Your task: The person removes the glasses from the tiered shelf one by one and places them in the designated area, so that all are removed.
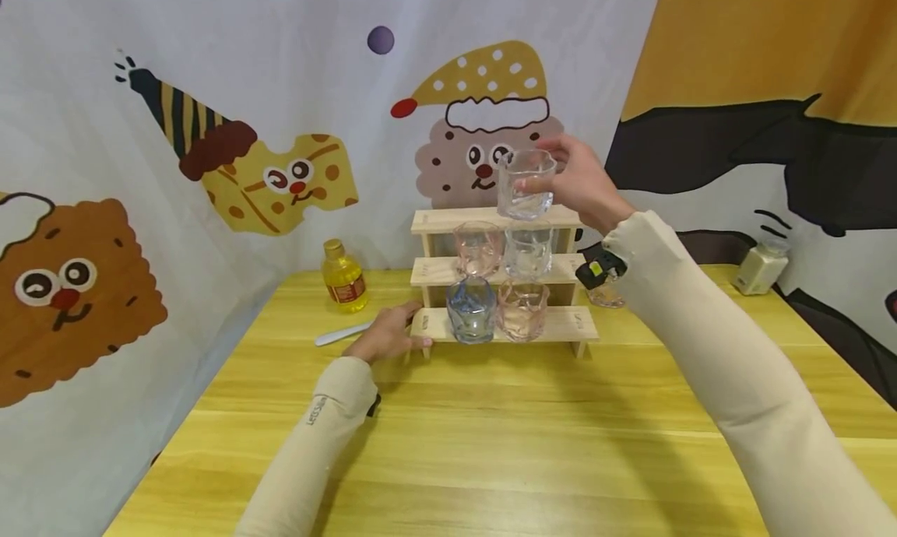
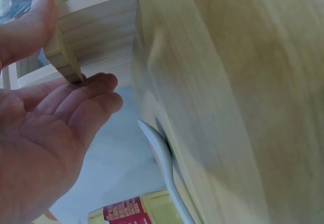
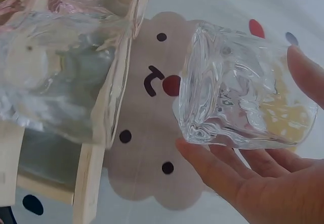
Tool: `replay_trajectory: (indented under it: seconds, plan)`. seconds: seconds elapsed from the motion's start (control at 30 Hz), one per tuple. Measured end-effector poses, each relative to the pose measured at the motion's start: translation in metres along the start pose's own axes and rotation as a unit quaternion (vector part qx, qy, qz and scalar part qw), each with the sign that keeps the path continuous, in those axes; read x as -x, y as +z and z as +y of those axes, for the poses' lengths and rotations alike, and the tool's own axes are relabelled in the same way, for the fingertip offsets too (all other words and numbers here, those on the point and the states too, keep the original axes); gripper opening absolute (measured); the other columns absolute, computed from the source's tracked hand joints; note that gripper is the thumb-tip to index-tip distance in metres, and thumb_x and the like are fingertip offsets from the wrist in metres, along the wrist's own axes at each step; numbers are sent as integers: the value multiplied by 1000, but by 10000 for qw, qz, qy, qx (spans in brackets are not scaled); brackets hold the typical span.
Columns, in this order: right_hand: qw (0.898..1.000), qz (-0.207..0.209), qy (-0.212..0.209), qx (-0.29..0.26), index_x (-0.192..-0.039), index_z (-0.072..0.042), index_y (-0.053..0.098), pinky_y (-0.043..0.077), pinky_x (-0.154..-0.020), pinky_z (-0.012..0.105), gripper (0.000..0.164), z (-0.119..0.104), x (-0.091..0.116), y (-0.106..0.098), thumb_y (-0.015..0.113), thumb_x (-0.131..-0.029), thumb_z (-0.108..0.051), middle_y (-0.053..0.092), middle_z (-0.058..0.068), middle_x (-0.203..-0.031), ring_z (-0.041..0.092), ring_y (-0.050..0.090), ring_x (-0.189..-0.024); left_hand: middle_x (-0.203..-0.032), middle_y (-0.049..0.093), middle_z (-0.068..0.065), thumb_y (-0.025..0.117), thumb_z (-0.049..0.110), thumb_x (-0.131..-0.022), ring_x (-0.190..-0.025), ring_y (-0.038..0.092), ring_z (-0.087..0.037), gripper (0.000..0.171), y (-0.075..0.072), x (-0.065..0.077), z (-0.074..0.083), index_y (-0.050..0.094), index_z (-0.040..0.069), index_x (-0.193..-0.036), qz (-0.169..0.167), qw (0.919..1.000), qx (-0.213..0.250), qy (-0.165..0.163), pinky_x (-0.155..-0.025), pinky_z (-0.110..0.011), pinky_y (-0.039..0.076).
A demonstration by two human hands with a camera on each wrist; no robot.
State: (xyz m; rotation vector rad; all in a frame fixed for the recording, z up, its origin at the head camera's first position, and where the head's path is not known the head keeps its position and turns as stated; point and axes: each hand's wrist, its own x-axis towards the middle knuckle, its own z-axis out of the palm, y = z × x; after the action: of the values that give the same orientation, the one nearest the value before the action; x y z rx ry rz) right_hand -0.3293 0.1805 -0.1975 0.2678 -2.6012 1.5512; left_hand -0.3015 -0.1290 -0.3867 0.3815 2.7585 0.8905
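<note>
My right hand holds a clear glass just above the top shelf of a three-tier wooden stand. In the right wrist view, the thumb and fingers lie on opposite sides of that glass. On the middle shelf stand a pink glass and a clear glass. A blue glass and another pink glass share the bottom shelf. My left hand grips the left end of the bottom shelf, thumb on one side and fingers on the other.
Left of the stand is a bottle of yellow liquid, with a white, flat-handled utensil near the left hand. A pinkish glass sits right of the stand, partly behind the right wrist. A pale jar is at the far right.
</note>
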Motion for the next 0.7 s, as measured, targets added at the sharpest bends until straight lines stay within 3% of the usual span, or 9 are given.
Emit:
replay_trajectory:
  seconds: [0.27, 0.43, 0.7]
  plan:
    - [9986, 228, -96, 457, -154, -19, 38, 53, -84, 36, 76, 20, 22, -23, 76, -90, -35, 42, 7, -158, 19, 57, -107, -154, 48, -20, 75, 26, -92, -142, 46, -36, 76, 1, 1, -3, 38, 6, -155, 64, 10000, -54, 54, -116, -50, 43]
    - [9978, 300, -133, 572, -154, -16, 37, 53, -90, 35, 77, 37, 40, -37, 76, -90, -35, 46, 11, -156, 25, 57, -123, -155, 47, -20, 75, 26, -92, -144, 44, -37, 76, 1, 1, -3, 38, 6, -155, 82, 9999, -76, 68, -118, -50, 41]
    - [9965, 373, 34, 751, -154, -18, 36, 49, -80, 13, 80, 65, 65, -56, 75, -88, -42, 47, 11, -154, 24, 54, -128, -153, 49, -20, 75, 26, -92, -142, 47, -37, 74, 1, 1, -4, 39, 4, -154, 78, 9997, -81, 198, -115, -51, 44]
